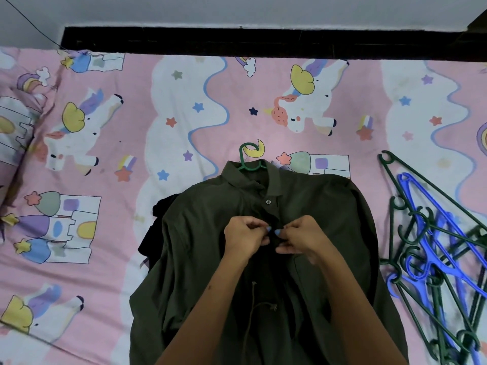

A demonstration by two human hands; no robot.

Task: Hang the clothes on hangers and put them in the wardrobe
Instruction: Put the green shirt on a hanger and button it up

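Head camera looks straight down on a bed (184, 101) covered with a pink sheet printed with unicorns, stars and castles. At the centre, reaching toward 6 o'clock, a dark olive shirt (210, 259) lies spread flat, front side up, with its collar pointing to 12 o'clock. A green hanger (249, 159) sits inside the shirt; only its hook and the top of its neck show, sticking out past the collar at 12 o'clock and lying on the sheet. One button (268, 201) below the collar shows on the front strip. A thin cord (251, 312) runs down the lower front of the shirt toward 6 o'clock.

Both hands meet on the front strip of the shirt, just below that button. The left hand (246, 237) has its fingers curled and pinches the left edge of the fabric between thumb and fingertips. The right hand (300, 238) does likewise on the right edge, its thumb and forefinger nipped together on the cloth. The two thumbs nearly touch; both carry pale blue nail polish. Whether a button sits between the fingertips cannot be told.

A piece of black clothing (155, 233) pokes out from under the shirt at 9 o'clock. At 3 o'clock, well apart from the shirt, a loose heap of spare hangers (432, 259) lies on the sheet, dark green and bright blue ones tangled together. A pillow (15, 133) in the same print lies at the edge at 10 o'clock. A dark wooden bed frame (263, 43) runs along 12 o'clock.
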